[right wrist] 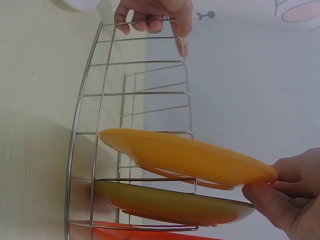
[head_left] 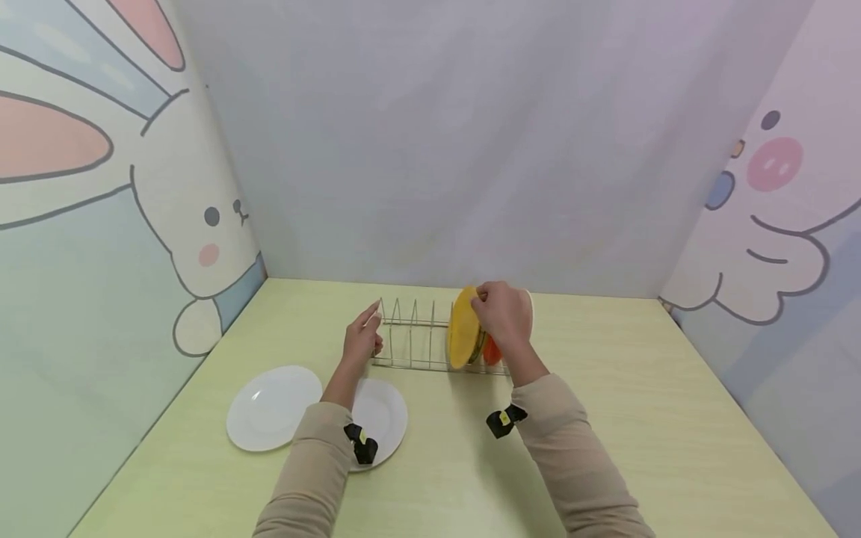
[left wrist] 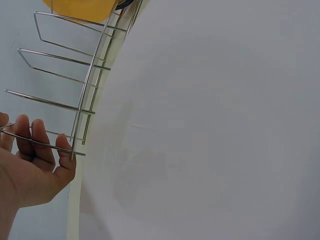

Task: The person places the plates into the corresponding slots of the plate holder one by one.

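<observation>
"Right hand (head_left: 503, 312): what is being grasped by it?"

"Its catch is a yellow plate (head_left: 463, 332), pinched at the rim. The plate is held on edge, slightly tilted, among the wires of the wire rack (head_left: 410, 323), near the far edge of the table (head_left: 673, 418)."

"And the left hand (head_left: 361, 338)?"

"Curled round the rack's end wire, toward the table's left edge. A green plate (right wrist: 172, 202) and a red plate (head_left: 493, 351) are also racked; two white plates (head_left: 274, 407) are laid toward the near left corner."
</observation>
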Tool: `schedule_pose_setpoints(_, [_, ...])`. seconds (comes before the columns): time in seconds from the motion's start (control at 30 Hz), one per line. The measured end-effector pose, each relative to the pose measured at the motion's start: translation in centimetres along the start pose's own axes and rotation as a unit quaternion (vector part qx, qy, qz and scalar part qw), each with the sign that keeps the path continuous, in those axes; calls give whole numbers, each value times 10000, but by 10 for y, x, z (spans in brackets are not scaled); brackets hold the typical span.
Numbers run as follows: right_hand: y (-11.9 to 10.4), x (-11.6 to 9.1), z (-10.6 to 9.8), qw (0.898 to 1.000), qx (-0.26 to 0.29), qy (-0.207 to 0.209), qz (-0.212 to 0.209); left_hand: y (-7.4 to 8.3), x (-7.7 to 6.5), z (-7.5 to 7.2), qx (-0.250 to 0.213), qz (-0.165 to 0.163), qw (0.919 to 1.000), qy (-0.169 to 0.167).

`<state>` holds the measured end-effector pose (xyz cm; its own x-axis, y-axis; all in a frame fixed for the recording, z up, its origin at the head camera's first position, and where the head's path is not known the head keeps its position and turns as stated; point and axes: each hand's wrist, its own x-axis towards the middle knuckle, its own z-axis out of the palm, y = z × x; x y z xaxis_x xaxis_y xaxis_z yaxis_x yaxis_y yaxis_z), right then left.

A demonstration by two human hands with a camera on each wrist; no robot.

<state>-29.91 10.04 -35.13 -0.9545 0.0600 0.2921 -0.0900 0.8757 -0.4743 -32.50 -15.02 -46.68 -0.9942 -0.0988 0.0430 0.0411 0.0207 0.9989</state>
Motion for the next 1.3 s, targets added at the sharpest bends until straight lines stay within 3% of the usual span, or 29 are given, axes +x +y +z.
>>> schedule_pose_setpoints(0.2, [-3, 3, 6, 9984, -550, -91, -124, 0, 1, -1, -37, -44, 10000, 17])
schedule_pose_setpoints(0.4, [-4, 5, 16, 9989, 279, -334, -158, -1, -1, -1, 84, -93, 9999, 39])
schedule_pose_setpoints(0.53, [-6, 6, 19, 9984, 445, -340, -24, 1, -1, -2, 22, -40, 10000, 22])
schedule_pose_setpoints(0.6, [-6, 7, 19, 9976, 571, -394, 36, 9, -4, -2, -4, -56, 10000, -43])
schedule_pose_setpoints(0.83, [-4, 3, 15, 9928, 980, -682, 79, 8, -3, -3, -18, -74, 9999, -101])
schedule_pose_setpoints(1.0, [-1, -13, 11, 9931, 1046, -534, 14, 18, -12, -2, -29, -192, 9996, -180])
schedule_pose_setpoints(1.17, [4, -24, 10, 9910, 1311, -252, 99, 4, -6, -4, -3, -130, 9999, -83])
schedule_pose_setpoints(1.3, [6, -28, 9, 9809, 1937, -150, 27, -2, -3, -2, 54, 157, 9997, 183])
